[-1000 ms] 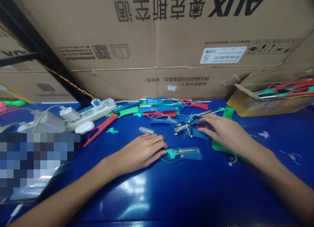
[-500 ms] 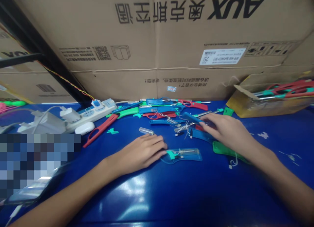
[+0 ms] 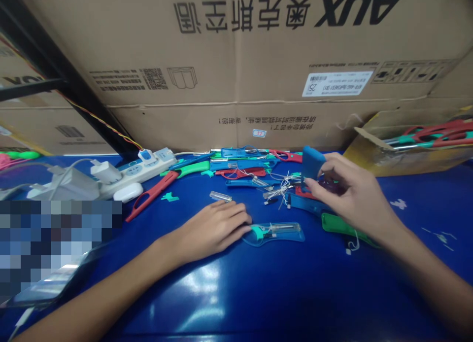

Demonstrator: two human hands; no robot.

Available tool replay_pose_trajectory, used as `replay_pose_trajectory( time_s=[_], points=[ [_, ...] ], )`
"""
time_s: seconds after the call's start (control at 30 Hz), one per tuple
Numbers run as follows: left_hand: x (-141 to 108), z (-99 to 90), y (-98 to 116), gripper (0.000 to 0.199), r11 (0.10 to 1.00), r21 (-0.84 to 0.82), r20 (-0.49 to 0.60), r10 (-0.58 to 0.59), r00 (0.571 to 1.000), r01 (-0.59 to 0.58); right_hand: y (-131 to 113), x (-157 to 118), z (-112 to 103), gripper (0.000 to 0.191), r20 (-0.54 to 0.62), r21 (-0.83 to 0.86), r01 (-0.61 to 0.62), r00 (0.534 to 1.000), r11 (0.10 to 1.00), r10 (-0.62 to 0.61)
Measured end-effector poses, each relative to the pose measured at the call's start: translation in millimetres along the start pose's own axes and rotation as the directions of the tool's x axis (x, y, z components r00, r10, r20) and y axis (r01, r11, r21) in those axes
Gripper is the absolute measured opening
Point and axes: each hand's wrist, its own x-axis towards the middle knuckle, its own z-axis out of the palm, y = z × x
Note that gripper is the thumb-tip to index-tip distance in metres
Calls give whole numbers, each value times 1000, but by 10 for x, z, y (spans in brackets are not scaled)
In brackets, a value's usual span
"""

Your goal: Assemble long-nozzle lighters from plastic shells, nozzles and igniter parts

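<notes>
Left arm reaches in from lower left, forearm low over the blue table (image 3: 281,292); left hand (image 3: 218,228) palm down, fingers together and slightly bent, fingertips at the left end of a translucent blue shell (image 3: 297,237) lying flat with teal and clear parts in it. Pinched or just resting: can't tell. Right arm comes from lower right, wrist bent inward; right hand (image 3: 356,196) grips a blue casing piece (image 3: 313,163) between thumb and fingers, raised roughly upright above the loose parts, near a green shell (image 3: 338,223). Cardboard box (image 3: 236,56) behind, print upside down: "AUX", "奥克斯空调", smaller line includes "谢谢您!". White label (image 3: 337,83) shows "25", rest too fine. Small blue-edged sticker (image 3: 259,133), digits unclear.
</notes>
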Motion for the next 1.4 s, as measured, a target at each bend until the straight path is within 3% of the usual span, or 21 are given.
replay_pose_trajectory(
  time_s=[0.2,0.33,0.47,0.53,0.67,0.77,0.83,0.97,1.1,1.23,1.4],
  points=[
    [1,16,-39,27,999,14,3,-39,999,39,-33,-45,5,25,18,102,6,1000,995,-8],
    [0,34,-43,26,998,13,-1,-60,998,60,-9,-85,56,19,-3,250,-11,1000,968,12],
    [-11,49,-43,25,997,21,-17,-76,997,77,-23,-104,75,66,-13,370,-59,998,927,68],
    [-12,53,-45,25,997,21,-28,-80,996,81,-43,-107,59,74,-20,332,-41,999,942,51],
    [-9,52,-50,26,997,19,-49,-72,996,73,-78,-81,3,46,-48,194,83,996,977,-75],
    [-10,50,-50,26,997,20,-47,-75,996,76,-97,-41,-29,17,-79,163,219,975,962,-209],
    [-12,50,-51,25,997,22,-40,-77,996,77,-105,-27,-37,8,-94,156,266,963,951,-253],
    [-14,49,-59,25,997,26,-37,-74,997,75,-109,-59,-52,8,-167,104,255,957,961,-235],
    [-13,48,-45,25,996,29,-37,-84,996,85,-133,-110,-81,9,-221,165,198,962,966,-159],
    [-10,36,7,35,993,10,-101,-114,988,116,-174,-131,-55,7,-253,101,112,964,989,-84],
    [-13,-6,50,40,999,-7,-156,-42,987,41,-191,-146,15,24,-342,124,79,939,989,-32]
  ],
)
